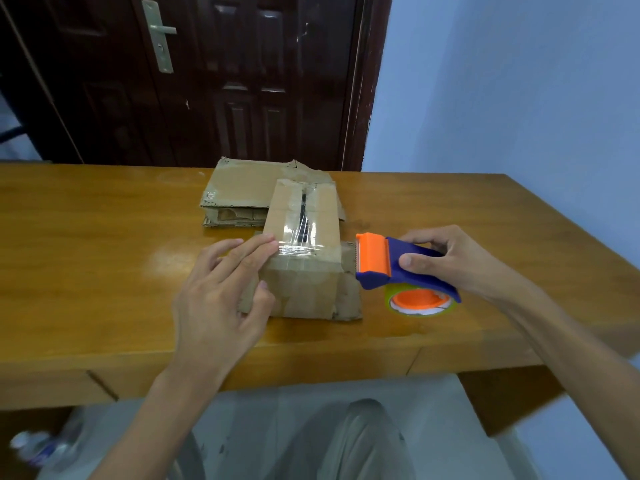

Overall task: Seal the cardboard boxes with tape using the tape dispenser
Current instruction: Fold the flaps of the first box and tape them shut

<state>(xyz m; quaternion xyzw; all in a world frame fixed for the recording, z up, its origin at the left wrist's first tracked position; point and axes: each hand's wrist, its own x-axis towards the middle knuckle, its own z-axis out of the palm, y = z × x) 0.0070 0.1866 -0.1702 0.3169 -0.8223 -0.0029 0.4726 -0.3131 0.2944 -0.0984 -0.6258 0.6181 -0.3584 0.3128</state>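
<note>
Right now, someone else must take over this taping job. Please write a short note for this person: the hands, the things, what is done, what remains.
Left hand: fingers flat on the clear tape, thumb on the small cardboard box.
Right hand: grips the tape dispenser, held just right of the box.
Done: tape covers the near part of the top seam.
Left: the far part of the seam looks open; flattened cardboard lies behind, untaped.

A wooden table (104, 271) stands before a dark door (242, 81) with a metal handle (160, 36); blue wall (519, 81) at right.
</note>
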